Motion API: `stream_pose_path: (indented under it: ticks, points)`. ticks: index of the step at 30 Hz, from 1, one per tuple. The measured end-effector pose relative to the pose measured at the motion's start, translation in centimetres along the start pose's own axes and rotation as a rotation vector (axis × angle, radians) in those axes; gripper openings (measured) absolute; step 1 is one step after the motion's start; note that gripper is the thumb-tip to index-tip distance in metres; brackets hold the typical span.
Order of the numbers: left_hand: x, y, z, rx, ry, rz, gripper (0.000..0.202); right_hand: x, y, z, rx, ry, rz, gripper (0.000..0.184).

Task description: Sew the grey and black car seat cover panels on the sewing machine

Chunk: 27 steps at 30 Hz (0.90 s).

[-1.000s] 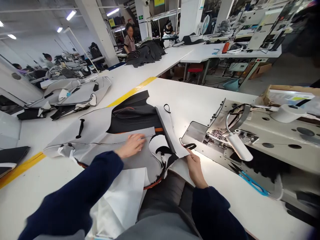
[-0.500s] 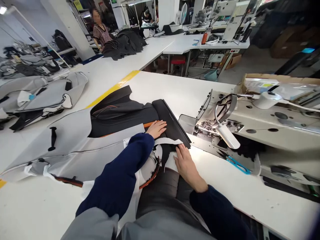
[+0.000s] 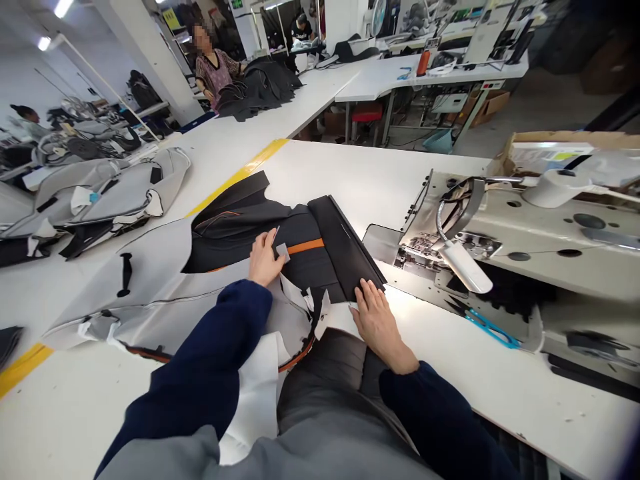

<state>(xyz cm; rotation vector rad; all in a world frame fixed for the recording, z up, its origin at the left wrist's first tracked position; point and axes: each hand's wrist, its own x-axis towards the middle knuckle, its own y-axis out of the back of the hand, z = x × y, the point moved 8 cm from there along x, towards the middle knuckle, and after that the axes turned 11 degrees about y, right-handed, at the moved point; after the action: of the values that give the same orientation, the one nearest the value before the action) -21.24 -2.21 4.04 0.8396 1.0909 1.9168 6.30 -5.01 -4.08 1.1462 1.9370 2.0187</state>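
A large sewn cover (image 3: 305, 230), looking like a car seat cover, lies across the white table with black faces, an orange stripe and grey backing. My left hand (image 3: 263, 259) is closed on a folded grey-backed edge of it, left of the orange stripe (image 3: 306, 246). A small grey flap sticks out between thumb and fingers. My right hand (image 3: 379, 323) rests with fingers stretched out on the lower corner of the black end panel (image 3: 345, 250). Over my lap hangs part of the cover with an orange-trimmed edge (image 3: 299, 357).
On the right stands a sewing machine (image 3: 530, 233) with a lit lamp (image 3: 465, 267). Blue-handled scissors (image 3: 493, 330) lie beside it. More grey covers (image 3: 125, 183) lie at left, beyond yellow tape (image 3: 235, 177). A co-worker (image 3: 215, 70) stands by a black fabric pile (image 3: 263, 87).
My left hand has moved left, and the grey-backed layer is drawn back, baring more of the orange stripe and black panel. My right hand has stayed near the panel's corner.
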Motion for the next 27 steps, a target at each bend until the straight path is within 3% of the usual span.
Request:
stream_pose_path:
  ticks: [2, 3, 6, 8, 11, 14, 17, 19, 21, 23, 27]
  points:
    - [-2.4, 1.5, 2.5, 0.081, -0.252, 0.046, 0.069, 0.3, 0.2, -0.8, 0.003, 0.018, 0.017, 0.04]
    - [-4.0, 1.6, 4.0, 0.121, -0.393, 0.014, 0.067, 0.5, 0.3, -1.4, 0.017, 0.038, 0.027, 0.04]
    - [-8.7, -0.1, 7.4, 0.19, -0.721, -0.223, 0.066, 1.1, 0.0, -3.4, 0.06, 0.091, 0.033, 0.042]
    - [-10.2, -2.2, 8.3, 0.167, -0.793, -0.412, 0.069, 1.3, -0.6, -4.1, 0.044, 0.086, 0.01, 0.044]
    - [-9.2, -4.7, 8.3, -0.03, -0.617, -0.572, 0.051, 1.2, -1.3, -4.0, -0.009, 0.037, -0.025, 0.048]
    - [-6.5, -6.4, 6.8, -0.491, -0.129, -0.685, 0.03, 1.2, -1.5, -3.4, -0.037, 0.0, -0.045, 0.053]
    - [-6.0, -8.1, 4.9, -0.896, 0.416, -0.837, 0.046, 1.5, -1.5, -3.0, -0.055, -0.016, -0.056, 0.051]
    - [-6.2, -8.2, 4.2, -1.01, 0.623, -0.871, 0.043, 2.1, -1.5, -2.8, -0.076, -0.036, -0.064, 0.048]
    - [-6.2, -7.5, 4.3, -1.052, 0.643, -0.883, 0.029, 2.7, -1.5, -2.7, -0.089, -0.051, -0.073, 0.046]
    - [-6.2, -6.4, 5.0, -1.055, 0.543, -0.908, 0.021, 3.4, -1.6, -2.7, -0.084, -0.061, -0.086, 0.045]
    - [-6.2, -4.5, 5.6, -1.037, 0.4, -0.874, 0.029, 4.2, -1.5, -2.3, -0.062, -0.07, -0.109, 0.045]
